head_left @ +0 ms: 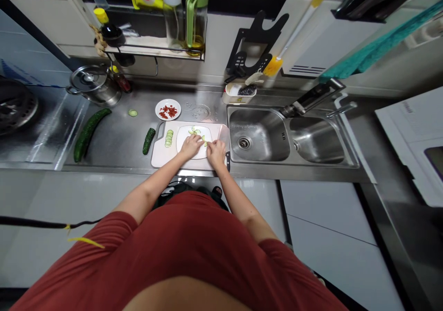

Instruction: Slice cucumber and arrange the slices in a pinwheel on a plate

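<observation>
Resting the left hand [190, 146] half-curled on a white oval plate [183, 140] at lower centre of the frame, and bringing the right hand [216, 153] in just beside it, fingers bent over cucumber slices [196, 130], with no telling whether either hand is gripping one. Working just right of a row of slices [168, 138] on the cutting board [159, 152], near a short cucumber piece [148, 141] lying beside the board, with a whole cucumber [88, 134] farther left on the steel counter [121, 112].
</observation>
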`<state>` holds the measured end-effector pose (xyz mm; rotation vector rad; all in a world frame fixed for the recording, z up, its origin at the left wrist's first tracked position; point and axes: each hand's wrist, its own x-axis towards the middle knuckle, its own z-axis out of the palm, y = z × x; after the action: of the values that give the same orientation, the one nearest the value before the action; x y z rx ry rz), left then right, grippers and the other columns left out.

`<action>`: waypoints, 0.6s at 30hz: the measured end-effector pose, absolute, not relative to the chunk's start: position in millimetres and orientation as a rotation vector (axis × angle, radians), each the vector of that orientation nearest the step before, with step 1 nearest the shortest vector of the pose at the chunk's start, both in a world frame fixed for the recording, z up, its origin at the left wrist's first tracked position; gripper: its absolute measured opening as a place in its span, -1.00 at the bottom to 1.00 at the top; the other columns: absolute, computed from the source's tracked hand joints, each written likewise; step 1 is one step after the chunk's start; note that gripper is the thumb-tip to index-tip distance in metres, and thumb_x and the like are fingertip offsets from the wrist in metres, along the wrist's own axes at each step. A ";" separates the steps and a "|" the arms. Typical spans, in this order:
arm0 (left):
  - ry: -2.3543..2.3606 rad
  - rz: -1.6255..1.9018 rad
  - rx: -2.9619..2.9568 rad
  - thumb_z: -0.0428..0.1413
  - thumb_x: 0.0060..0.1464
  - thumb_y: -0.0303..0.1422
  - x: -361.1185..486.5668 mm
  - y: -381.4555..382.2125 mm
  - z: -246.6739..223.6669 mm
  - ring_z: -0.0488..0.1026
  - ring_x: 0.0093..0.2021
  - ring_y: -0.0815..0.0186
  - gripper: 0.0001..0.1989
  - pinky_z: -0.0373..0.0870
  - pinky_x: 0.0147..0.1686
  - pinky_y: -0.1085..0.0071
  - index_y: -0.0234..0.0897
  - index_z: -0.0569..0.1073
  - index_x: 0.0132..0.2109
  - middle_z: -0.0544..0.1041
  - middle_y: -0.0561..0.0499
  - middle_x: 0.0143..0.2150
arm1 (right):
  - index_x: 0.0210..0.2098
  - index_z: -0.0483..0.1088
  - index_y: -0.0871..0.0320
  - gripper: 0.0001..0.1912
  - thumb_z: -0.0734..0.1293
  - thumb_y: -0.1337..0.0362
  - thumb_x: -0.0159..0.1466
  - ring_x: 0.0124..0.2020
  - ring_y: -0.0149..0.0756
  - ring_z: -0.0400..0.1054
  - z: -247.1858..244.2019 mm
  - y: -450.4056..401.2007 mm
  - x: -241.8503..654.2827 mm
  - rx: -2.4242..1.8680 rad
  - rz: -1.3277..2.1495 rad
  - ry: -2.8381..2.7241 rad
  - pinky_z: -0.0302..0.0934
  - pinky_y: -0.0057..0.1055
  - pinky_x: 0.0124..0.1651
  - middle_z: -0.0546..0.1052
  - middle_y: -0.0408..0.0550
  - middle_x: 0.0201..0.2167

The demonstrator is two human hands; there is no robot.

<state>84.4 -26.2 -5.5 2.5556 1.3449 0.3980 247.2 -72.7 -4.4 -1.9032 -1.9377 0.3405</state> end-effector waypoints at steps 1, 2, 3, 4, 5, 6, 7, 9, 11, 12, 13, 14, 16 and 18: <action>1.339 0.393 2.556 -0.02 0.19 -0.41 85.0 -26.3 -5.6 0.23 0.10 0.06 -0.67 0.23 -0.02 0.14 -0.12 0.50 0.05 0.43 -0.14 0.08 | -0.03 0.48 0.08 -0.67 0.17 0.28 0.33 -0.01 -0.05 0.07 -4.9 -73.2 245.8 -1.912 0.347 -1.953 0.04 -0.19 0.02 0.32 0.09 -0.09; 1.334 0.388 2.553 -0.02 0.20 -0.41 85.4 -26.4 -5.6 0.23 0.10 0.06 -0.66 0.23 -0.02 0.14 -0.13 0.49 0.05 0.43 -0.13 0.08 | -0.01 0.48 0.07 -0.67 0.17 0.28 0.33 -0.01 -0.04 0.06 -5.5 -73.5 244.7 -1.923 0.356 -1.963 0.03 -0.18 0.03 0.31 0.09 -0.08; 1.334 0.386 2.545 -0.03 0.20 -0.41 85.7 -26.5 -5.3 0.23 0.11 0.06 -0.66 0.23 -0.01 0.14 -0.13 0.49 0.06 0.43 -0.13 0.08 | 0.00 0.48 0.06 -0.66 0.17 0.28 0.33 0.00 -0.04 0.05 -6.1 -73.9 244.0 -1.933 0.365 -1.970 0.03 -0.18 0.03 0.30 0.09 -0.07; 1.336 0.385 2.533 -0.03 0.20 -0.41 86.0 -26.7 -4.9 0.23 0.11 0.06 -0.66 0.23 -0.01 0.14 -0.13 0.49 0.06 0.44 -0.13 0.08 | 0.01 0.48 0.06 -0.66 0.17 0.28 0.34 0.00 -0.04 0.05 -6.9 -74.2 243.6 -1.940 0.372 -1.975 0.03 -0.17 0.03 0.30 0.09 -0.07; 1.339 0.385 2.519 -0.02 0.20 -0.41 86.1 -26.9 -4.4 0.23 0.11 0.07 -0.66 0.23 -0.01 0.15 -0.13 0.49 0.06 0.44 -0.12 0.08 | 0.01 0.48 0.06 -0.65 0.17 0.28 0.34 0.00 -0.05 0.05 -7.8 -74.5 243.6 -1.944 0.375 -1.979 0.03 -0.17 0.04 0.30 0.09 -0.06; 1.342 0.385 2.505 -0.02 0.19 -0.42 86.1 -27.0 -3.9 0.24 0.11 0.07 -0.66 0.23 0.00 0.15 -0.12 0.49 0.06 0.45 -0.12 0.08 | 0.02 0.48 0.06 -0.65 0.17 0.28 0.34 0.00 -0.05 0.05 -8.9 -74.9 243.8 -1.945 0.373 -1.980 0.03 -0.17 0.03 0.30 0.09 -0.06; 1.343 0.385 2.494 -0.01 0.19 -0.42 86.1 -27.1 -3.4 0.24 0.11 0.08 -0.66 0.24 0.00 0.16 -0.12 0.49 0.06 0.45 -0.12 0.09 | 0.02 0.48 0.05 -0.65 0.17 0.28 0.33 0.00 -0.05 0.05 -9.9 -75.2 244.1 -1.945 0.366 -1.978 0.03 -0.18 0.03 0.30 0.09 -0.06; 1.340 0.384 2.484 -0.01 0.18 -0.43 86.0 -27.0 -2.7 0.24 0.11 0.08 -0.66 0.24 0.00 0.16 -0.12 0.49 0.06 0.45 -0.12 0.08 | 0.03 0.48 0.04 -0.64 0.17 0.28 0.32 -0.01 -0.04 0.06 -11.8 -75.7 244.7 -1.941 0.349 -1.974 0.04 -0.18 0.02 0.30 0.09 -0.07; 1.334 0.384 2.485 -0.01 0.18 -0.43 85.7 -26.4 -3.0 0.25 0.11 0.09 -0.66 0.24 0.00 0.16 -0.12 0.49 0.06 0.45 -0.12 0.08 | 0.03 0.48 0.03 -0.63 0.17 0.28 0.32 -0.01 -0.04 0.06 -12.7 -76.0 244.9 -1.941 0.338 -1.972 0.04 -0.18 0.02 0.30 0.09 -0.07; 1.332 0.384 2.489 -0.02 0.19 -0.43 85.5 -26.0 -3.5 0.25 0.10 0.09 -0.66 0.25 0.00 0.16 -0.12 0.49 0.06 0.46 -0.13 0.07 | 0.03 0.48 0.03 -0.63 0.17 0.28 0.32 -0.01 -0.04 0.06 -12.7 -76.0 244.7 -1.945 0.338 -1.971 0.04 -0.18 0.02 0.30 0.09 -0.07; 1.329 0.386 2.496 -0.02 0.19 -0.43 85.4 -25.6 -4.2 0.25 0.10 0.09 -0.66 0.25 0.00 0.17 -0.12 0.49 0.05 0.46 -0.13 0.07 | 0.03 0.48 0.03 -0.63 0.17 0.28 0.32 -0.01 -0.04 0.06 -12.4 -76.0 244.5 -1.949 0.340 -1.971 0.04 -0.18 0.02 0.30 0.09 -0.07; 1.328 0.388 2.505 -0.02 0.19 -0.42 85.3 -25.3 -4.9 0.25 0.10 0.09 -0.66 0.25 -0.01 0.17 -0.12 0.49 0.05 0.46 -0.13 0.06 | 0.04 0.48 0.03 -0.64 0.17 0.28 0.33 -0.01 -0.04 0.06 -11.9 -75.9 244.3 -1.955 0.345 -1.972 0.03 -0.19 0.02 0.30 0.09 -0.06; 1.332 0.386 2.527 -0.03 0.20 -0.41 85.4 -25.1 -6.2 0.25 0.10 0.09 -0.66 0.25 -0.02 0.18 -0.13 0.49 0.06 0.45 -0.13 0.06 | 0.04 0.47 0.02 -0.64 0.17 0.28 0.33 -0.01 -0.04 0.05 -10.5 -75.8 243.8 -1.969 0.353 -1.981 0.02 -0.20 0.02 0.30 0.09 -0.05; 1.349 0.363 2.545 -0.04 0.22 -0.40 85.8 -25.5 -6.5 0.25 0.08 0.10 -0.66 0.26 -0.04 0.20 -0.13 0.49 0.06 0.44 -0.13 0.05 | 0.06 0.46 0.02 -0.63 0.17 0.29 0.33 -0.01 -0.05 0.05 -9.2 -76.0 243.3 -1.981 0.353 -2.000 0.01 -0.21 0.01 0.29 0.09 -0.05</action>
<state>85.8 -25.5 -6.5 2.5450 1.3490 0.3626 243.3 -76.0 -9.2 -1.9814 -1.9995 0.3529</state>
